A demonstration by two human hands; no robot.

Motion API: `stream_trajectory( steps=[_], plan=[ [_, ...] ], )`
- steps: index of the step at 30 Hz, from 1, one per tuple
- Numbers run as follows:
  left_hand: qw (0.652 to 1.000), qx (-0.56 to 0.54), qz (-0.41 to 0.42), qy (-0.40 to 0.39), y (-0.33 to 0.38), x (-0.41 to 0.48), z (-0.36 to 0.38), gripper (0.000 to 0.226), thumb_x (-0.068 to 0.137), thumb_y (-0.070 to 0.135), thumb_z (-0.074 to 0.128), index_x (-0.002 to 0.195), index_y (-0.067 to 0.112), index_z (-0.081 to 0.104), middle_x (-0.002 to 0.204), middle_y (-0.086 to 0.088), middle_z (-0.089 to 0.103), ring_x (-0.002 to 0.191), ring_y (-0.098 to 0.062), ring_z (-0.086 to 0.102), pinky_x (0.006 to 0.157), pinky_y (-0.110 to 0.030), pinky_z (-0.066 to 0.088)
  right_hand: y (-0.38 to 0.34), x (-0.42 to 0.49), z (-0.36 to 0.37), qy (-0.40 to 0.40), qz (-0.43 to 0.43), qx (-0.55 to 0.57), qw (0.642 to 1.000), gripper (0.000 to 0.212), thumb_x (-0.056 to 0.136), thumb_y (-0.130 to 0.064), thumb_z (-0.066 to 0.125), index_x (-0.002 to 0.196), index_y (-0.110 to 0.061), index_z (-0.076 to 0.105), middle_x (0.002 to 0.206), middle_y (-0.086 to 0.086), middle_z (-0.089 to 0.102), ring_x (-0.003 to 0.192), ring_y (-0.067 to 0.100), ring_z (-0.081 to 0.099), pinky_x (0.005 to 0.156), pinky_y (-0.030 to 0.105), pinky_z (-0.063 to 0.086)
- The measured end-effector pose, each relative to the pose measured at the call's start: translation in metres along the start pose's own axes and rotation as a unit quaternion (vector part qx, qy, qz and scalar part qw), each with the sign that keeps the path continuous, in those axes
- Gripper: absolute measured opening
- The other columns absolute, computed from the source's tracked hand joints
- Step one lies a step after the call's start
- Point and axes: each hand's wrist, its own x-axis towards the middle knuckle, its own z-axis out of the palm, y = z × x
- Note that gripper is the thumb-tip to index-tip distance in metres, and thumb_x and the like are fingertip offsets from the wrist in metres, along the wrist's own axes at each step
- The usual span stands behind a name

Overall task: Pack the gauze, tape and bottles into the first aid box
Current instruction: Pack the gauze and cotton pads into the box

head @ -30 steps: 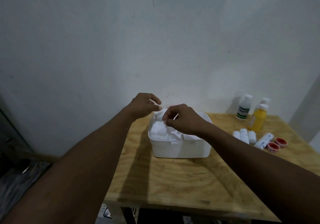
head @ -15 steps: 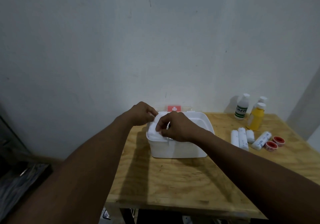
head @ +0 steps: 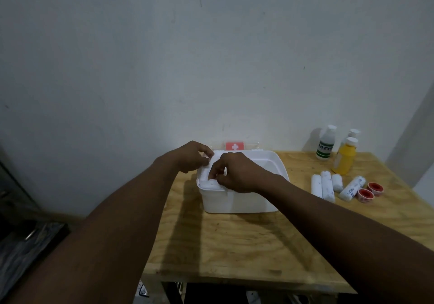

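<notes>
Head view: both hands sit at the left end of the white first aid box [head: 244, 200]. The left hand [head: 192, 155] has its fingers curled nearly closed, pinching something white at the box's far-left corner. The right hand [head: 237, 172] is curled too, fingertips pinching white gauze [head: 211, 182] that lies in the box's left end; a small white piece shows between its fingers. Since a second ago both hands have dropped from above the rim down into the box. To the right of the right hand, well apart, lie the gauze rolls [head: 326, 187] and two red tape rolls [head: 370, 192]; beyond them stand the bottles [head: 345, 155].
</notes>
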Motion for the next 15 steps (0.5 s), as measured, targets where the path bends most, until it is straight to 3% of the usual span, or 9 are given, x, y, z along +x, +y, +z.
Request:
stream_trajectory(
  steps=[4,7,9,12,15],
  plan=[
    [0.998,-0.023,0.041,0.028,0.009,0.001,-0.005,0.025,0.086,-0.004,0.062,0.099,0.011,0.077,0.104,-0.007,0.067,0.097,-0.022,0.061,0.078,-0.025,0.049,0.006,-0.006,-0.014,0.038,0.012,0.049,0.998,0.025,0.085,-0.007,0.06,0.098,-0.017,0.079,0.094,-0.005,0.069,0.067,-0.006,0.054,0.062,0.001,0.037],
    [0.996,-0.04,0.042,0.064,0.023,0.004,-0.008,0.025,0.085,0.002,0.062,0.094,0.017,0.08,0.112,-0.003,0.071,0.108,-0.02,0.061,0.094,-0.034,0.051,0.017,-0.015,-0.035,0.083,0.036,0.055,0.994,0.025,0.084,-0.009,0.058,0.095,-0.02,0.077,0.089,-0.008,0.069,0.068,-0.009,0.055,0.061,0.003,0.039],
    [0.995,-0.031,0.05,0.085,0.036,0.006,-0.009,0.024,0.085,0.006,0.062,0.095,0.018,0.08,0.105,0.0,0.073,0.106,-0.017,0.063,0.096,-0.032,0.049,0.028,-0.023,-0.053,0.108,0.06,0.046,0.991,0.022,0.085,-0.011,0.058,0.094,-0.021,0.076,0.089,-0.005,0.069,0.071,-0.003,0.058,0.064,0.01,0.041],
    [0.99,-0.015,0.074,0.118,0.062,0.009,-0.005,0.021,0.087,0.013,0.063,0.097,0.017,0.08,0.084,0.011,0.069,0.092,-0.009,0.062,0.086,-0.023,0.046,0.053,-0.04,-0.081,0.135,0.108,0.02,0.985,0.02,0.085,-0.011,0.058,0.093,-0.02,0.074,0.088,-0.004,0.068,0.079,0.01,0.062,0.069,0.021,0.044],
    [0.989,0.005,0.094,0.112,0.09,0.015,0.01,0.018,0.085,0.019,0.063,0.092,0.023,0.079,0.088,0.011,0.071,0.091,-0.01,0.066,0.085,-0.024,0.05,0.086,-0.062,-0.101,0.158,0.167,-0.004,0.973,0.016,0.085,-0.012,0.06,0.091,-0.018,0.074,0.081,-0.007,0.064,0.072,0.004,0.058,0.061,0.014,0.04]
  ],
)
